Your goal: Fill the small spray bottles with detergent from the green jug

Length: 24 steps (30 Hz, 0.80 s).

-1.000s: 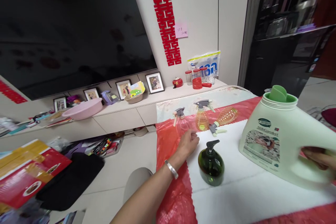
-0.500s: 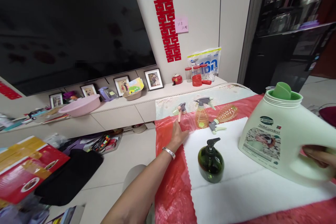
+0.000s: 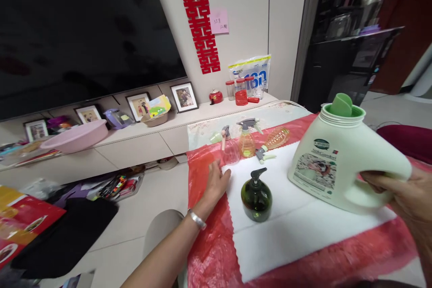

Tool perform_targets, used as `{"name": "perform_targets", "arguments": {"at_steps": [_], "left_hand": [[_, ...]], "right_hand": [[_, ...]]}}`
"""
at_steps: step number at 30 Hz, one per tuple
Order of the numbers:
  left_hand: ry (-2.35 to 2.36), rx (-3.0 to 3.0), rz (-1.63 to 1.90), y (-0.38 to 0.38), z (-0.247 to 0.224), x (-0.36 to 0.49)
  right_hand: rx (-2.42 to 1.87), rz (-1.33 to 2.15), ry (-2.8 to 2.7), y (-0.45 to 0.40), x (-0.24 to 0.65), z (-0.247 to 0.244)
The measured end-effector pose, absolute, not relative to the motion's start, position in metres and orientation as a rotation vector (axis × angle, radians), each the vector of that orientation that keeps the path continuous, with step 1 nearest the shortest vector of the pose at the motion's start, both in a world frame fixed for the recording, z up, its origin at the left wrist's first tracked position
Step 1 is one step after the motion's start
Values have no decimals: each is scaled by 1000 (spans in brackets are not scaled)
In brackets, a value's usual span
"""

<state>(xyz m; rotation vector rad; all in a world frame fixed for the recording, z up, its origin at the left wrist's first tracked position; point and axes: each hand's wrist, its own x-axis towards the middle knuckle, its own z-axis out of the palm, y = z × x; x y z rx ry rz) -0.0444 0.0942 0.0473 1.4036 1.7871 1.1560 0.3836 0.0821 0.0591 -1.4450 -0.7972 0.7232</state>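
Where the right hand (image 3: 410, 191) closes: around the handle of the pale green jug (image 3: 351, 157), right of the pump bottle (image 3: 256, 202).
Jug mouth: a green spout piece (image 3: 341, 104) stands in it, with no cap over it.
Left hand (image 3: 216, 184): empty, fingers loosely parted, left of the pump bottle and just beside the pink spray bottle (image 3: 231, 152).
Pump bottle: upright on the white cloth (image 3: 286, 238), pump head fitted.
Other spray bottles: beyond the pump bottle, a yellow bottle (image 3: 247, 145) upright, an amber bottle (image 3: 277, 138) on its side, both with trigger heads.
State reached: nothing pours; the smaller bottles look closed. What else is done or left cannot be told.
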Motion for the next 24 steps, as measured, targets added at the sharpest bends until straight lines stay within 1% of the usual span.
{"name": "perform_targets", "arguments": {"at_steps": [3, 5, 7, 9, 16, 21, 24], "left_hand": [[1662, 1412, 1086, 65, 53, -41], [1471, 1408, 1043, 50, 54, -35], [1297, 1408, 1022, 40, 52, -25], [1224, 1415, 1014, 36, 49, -14], [1234, 1440, 1063, 37, 33, 19], [1231, 1365, 1233, 37, 23, 21], [1281, 1316, 1326, 39, 17, 19]], "right_hand": [[-1375, 750, -734, 81, 371, 71], [-1344, 753, -750, 82, 363, 74], [-1333, 763, -788, 83, 355, 75], [-1343, 760, -826, 85, 348, 73], [-1414, 781, -944, 97, 335, 63], [-1457, 817, -1006, 98, 340, 61], [-1500, 843, -1078, 96, 351, 68]]}}
